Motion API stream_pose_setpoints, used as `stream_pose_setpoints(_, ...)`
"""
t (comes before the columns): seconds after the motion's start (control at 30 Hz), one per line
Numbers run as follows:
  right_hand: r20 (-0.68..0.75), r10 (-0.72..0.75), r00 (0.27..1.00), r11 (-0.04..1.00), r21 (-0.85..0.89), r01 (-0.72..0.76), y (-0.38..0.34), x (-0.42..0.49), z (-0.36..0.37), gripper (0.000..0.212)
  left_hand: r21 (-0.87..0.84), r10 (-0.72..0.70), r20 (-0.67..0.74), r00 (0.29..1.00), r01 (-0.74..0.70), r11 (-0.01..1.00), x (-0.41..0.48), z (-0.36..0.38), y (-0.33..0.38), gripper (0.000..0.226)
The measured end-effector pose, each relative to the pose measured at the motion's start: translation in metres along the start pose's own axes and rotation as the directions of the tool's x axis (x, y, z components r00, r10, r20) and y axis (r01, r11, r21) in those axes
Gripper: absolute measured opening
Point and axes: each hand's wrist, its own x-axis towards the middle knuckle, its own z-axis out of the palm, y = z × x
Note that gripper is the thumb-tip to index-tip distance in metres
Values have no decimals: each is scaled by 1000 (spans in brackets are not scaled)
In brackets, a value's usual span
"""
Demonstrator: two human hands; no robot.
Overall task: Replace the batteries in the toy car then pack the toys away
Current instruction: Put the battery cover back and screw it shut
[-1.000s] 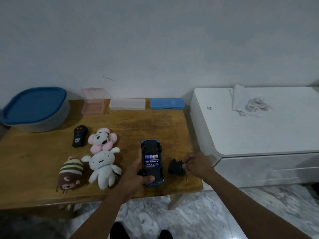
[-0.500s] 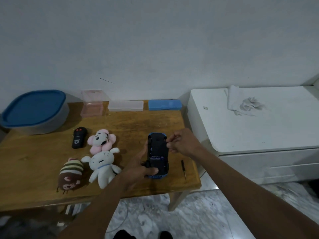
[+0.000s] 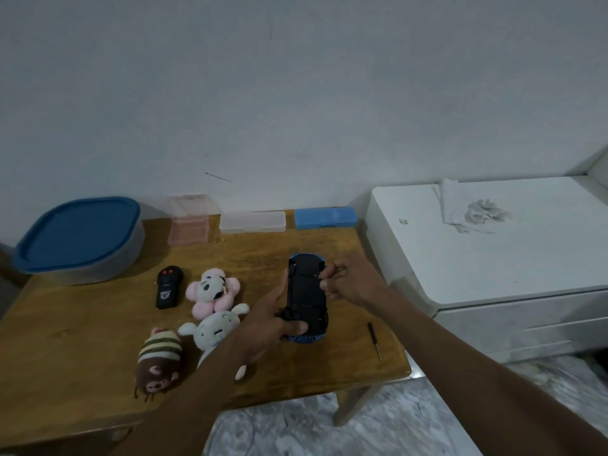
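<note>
Above the wooden table point(image 3: 98, 373), left hand point(image 3: 263, 327) grip closed around upturned toy car point(image 3: 306, 297), right hand point(image 3: 352, 281) fingertips pinched against it

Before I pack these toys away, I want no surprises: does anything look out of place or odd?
Only small things: the screwdriver lies loose near the wooden table front-right edge, and a crumpled cloth sits on the white cabinet. The toy car is belly-up in both hands.
</note>
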Motion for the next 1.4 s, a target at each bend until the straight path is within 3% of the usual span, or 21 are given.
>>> stream_pose_setpoints(0.47, 21, -70, 997, 993, -90, 72, -6, 8, 2, 10, -6, -9, 33, 999, 9, 1000, 4, -11, 0, 98)
stream_pose_setpoints(0.93, 30, -61, 998, 998, 35, 60, -6, 5, -6, 10, 31, 21, -9, 1000, -20, 999, 6, -8, 4, 103)
stream_pose_setpoints(1.2, -97, -168, 981, 943, -304, 131, -8, 2, -1, 9, 24, 57, -34, 998, -57, 998, 4, 0, 10, 93)
stream_pose_setpoints(1.4, -93, -153, 984, 948, -296, 119, -4, -4, 2, 19, 20, 70, -34, 997, -69, 997, 4, -1, 10, 93)
